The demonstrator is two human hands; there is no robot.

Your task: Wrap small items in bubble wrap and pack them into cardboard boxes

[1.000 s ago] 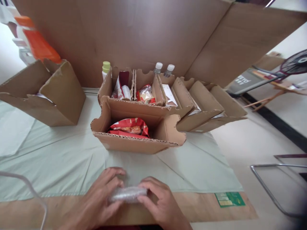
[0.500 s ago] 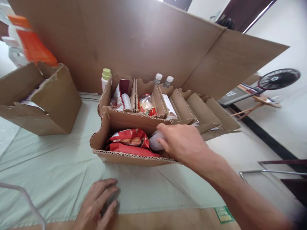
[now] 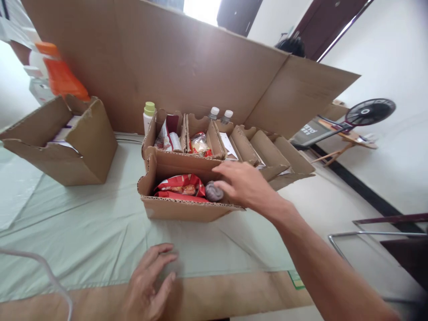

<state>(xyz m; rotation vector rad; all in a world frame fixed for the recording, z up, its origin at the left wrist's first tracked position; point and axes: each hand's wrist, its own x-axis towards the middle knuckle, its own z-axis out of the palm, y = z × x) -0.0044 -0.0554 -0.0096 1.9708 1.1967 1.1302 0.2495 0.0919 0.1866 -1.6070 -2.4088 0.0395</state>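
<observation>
We note left hand (image 3: 149, 285) flat on green cloth (image 3: 83, 223), fingers spread, gripping nothing. Right hand (image 3: 245, 185) over front cardboard box (image 3: 187, 209), fingers loosely open beside clear wrapped packet (image 3: 214, 191). Packet lies inside box, next to red snack bag (image 3: 179, 185).

R hand (image 3: 245, 185) over front cardboard box (image 3: 187, 209), fingertips touching clear-wrapped pkg (image 3: 214, 191); L hand (image 3: 149, 285) flat on table (image 3: 83, 232).
</observation>
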